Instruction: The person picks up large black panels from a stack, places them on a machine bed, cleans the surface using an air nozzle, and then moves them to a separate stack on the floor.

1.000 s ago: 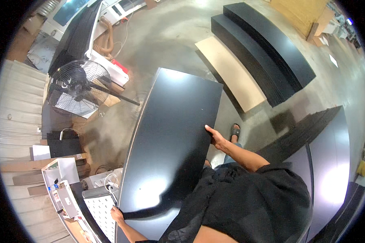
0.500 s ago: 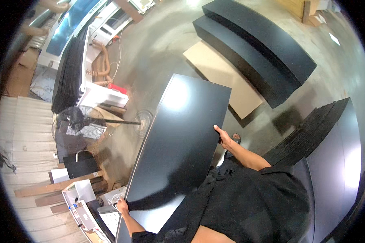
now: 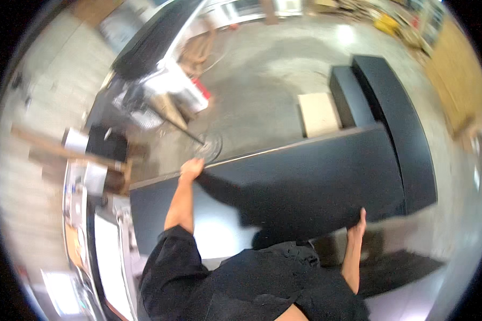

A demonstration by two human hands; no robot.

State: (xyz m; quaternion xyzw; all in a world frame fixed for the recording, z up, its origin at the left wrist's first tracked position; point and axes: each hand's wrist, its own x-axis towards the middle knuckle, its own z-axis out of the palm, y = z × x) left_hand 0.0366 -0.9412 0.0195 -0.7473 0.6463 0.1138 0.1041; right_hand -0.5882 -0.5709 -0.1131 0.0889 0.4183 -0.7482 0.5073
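Note:
A long, dark glossy panel (image 3: 300, 184) with a pale far edge lies across in front of my body. My left hand (image 3: 191, 169) grips its far edge on the left side, fingers wrapped over and hidden beyond the rim. My right hand (image 3: 357, 226) holds the near edge toward the right end, thumb up against the top face and fingers out of sight below. Beyond the panel's right end stand two stacks of dark panels, the nearer stack (image 3: 353, 96) partly covered by it and the farther stack (image 3: 399, 128) beside that.
A tan board (image 3: 319, 113) lies left of the stacks. At left are a standing fan's pole and base (image 3: 208, 147), a white machine (image 3: 177, 88) with a red part, and a bench with a bright screen (image 3: 61, 291). Another dark stack (image 3: 399, 270) is at lower right.
The panel has swung clockwise from pointing away to lying crosswise, held in both hands. My left hand has moved up and right, my right hand right and down. The view has turned left.

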